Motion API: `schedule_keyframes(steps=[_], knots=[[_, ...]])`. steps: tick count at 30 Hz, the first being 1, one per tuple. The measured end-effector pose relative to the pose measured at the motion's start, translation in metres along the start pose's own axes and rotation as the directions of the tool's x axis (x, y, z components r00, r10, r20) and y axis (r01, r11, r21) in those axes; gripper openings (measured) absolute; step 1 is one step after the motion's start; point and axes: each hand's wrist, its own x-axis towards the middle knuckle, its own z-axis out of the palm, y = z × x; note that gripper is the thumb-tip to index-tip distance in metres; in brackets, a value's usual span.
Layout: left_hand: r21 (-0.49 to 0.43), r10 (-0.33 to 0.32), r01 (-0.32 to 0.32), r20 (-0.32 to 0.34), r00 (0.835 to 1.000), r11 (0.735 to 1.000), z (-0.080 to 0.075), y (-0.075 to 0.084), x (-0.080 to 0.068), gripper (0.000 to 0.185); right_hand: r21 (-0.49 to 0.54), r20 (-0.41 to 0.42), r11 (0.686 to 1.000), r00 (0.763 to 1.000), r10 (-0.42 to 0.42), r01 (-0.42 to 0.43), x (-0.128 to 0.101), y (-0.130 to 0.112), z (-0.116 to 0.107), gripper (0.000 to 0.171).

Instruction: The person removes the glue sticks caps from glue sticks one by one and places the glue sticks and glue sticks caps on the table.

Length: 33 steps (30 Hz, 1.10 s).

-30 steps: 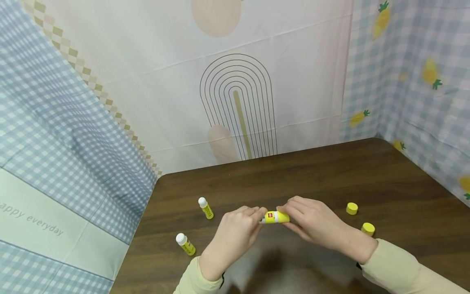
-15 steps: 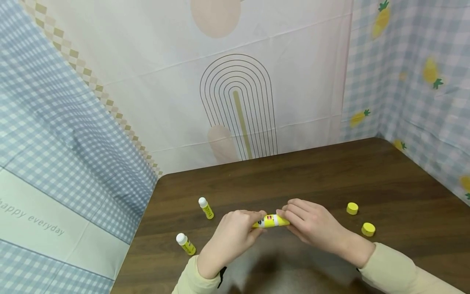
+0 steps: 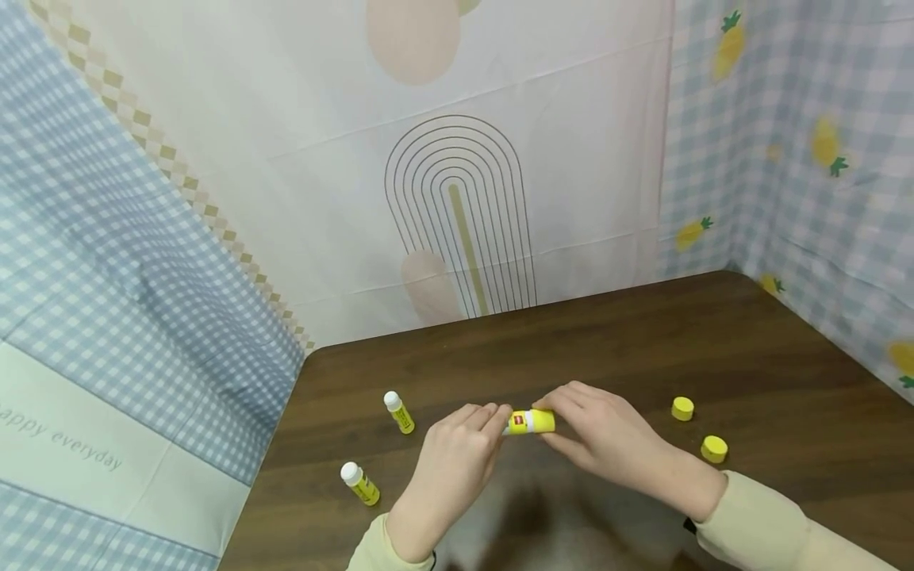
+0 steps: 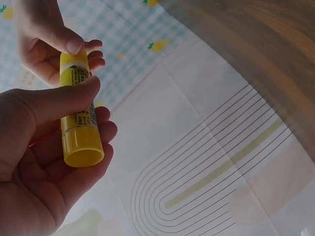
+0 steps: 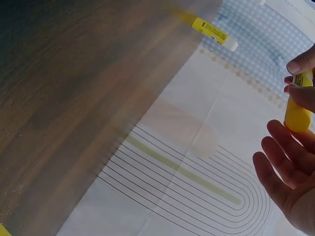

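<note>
A yellow glue stick (image 3: 521,421) with a white band is held sideways above the table. My left hand (image 3: 460,448) grips its body, with thumb on one side and fingers curled round the other in the left wrist view. The plain yellow cap (image 3: 544,420) at the other end is pinched by my right hand (image 3: 607,432), the thumb (image 4: 66,40) pressing on it. Part of the label is hidden behind my left fingers. On the left stand two uncapped glue sticks with white tops, a farther one (image 3: 400,412) and a nearer one (image 3: 360,484).
Two loose yellow caps, one farther (image 3: 682,408) and one nearer (image 3: 714,449), lie on the right of the dark wooden table (image 3: 571,341). Patterned cloth (image 3: 328,198) hangs behind the table and along both sides.
The held glue stick tilted slightly and is now nearly level again, with its label turned a little. Both hands stay on it and have shifted slightly. The head view has tilted a little.
</note>
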Motion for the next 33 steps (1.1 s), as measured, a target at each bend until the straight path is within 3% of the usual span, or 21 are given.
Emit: schedule_keyframes(steps=[8, 14, 19, 25, 33], knots=[[-0.007, 0.007, -0.007, -0.003, 1.0, 1.0, 0.0, 0.0, 0.0, 0.03, -0.006, 0.035, 0.999, 0.998, 0.044, -0.043, 0.002, -0.004, -0.001, 0.039], [-0.009, 0.009, -0.009, 0.001, 1.0, 1.0, -0.002, -0.001, 0.002, 0.03, -0.054, 0.009, 0.998, 1.0, 0.017, -0.017, 0.004, -0.005, -0.002, 0.038], [-0.043, -0.017, 0.018, 0.018, 1.0, 0.999, -0.004, -0.001, 0.002, 0.032, -0.111, -0.012, 0.993, 0.999, -0.029, 0.028, 0.004, -0.005, -0.001, 0.033], [-0.09, -0.063, 0.068, 0.048, 0.997, 0.994, -0.007, -0.002, 0.002, 0.037, -0.13, -0.029, 0.991, 0.999, -0.026, 0.022, 0.002, -0.003, 0.001, 0.03], [-0.111, -0.093, 0.098, 0.048, 0.995, 0.989, -0.011, -0.007, 0.003, 0.039, -0.11, -0.076, 0.994, 0.997, -0.004, -0.004, 0.007, 0.0, -0.003, 0.056]])
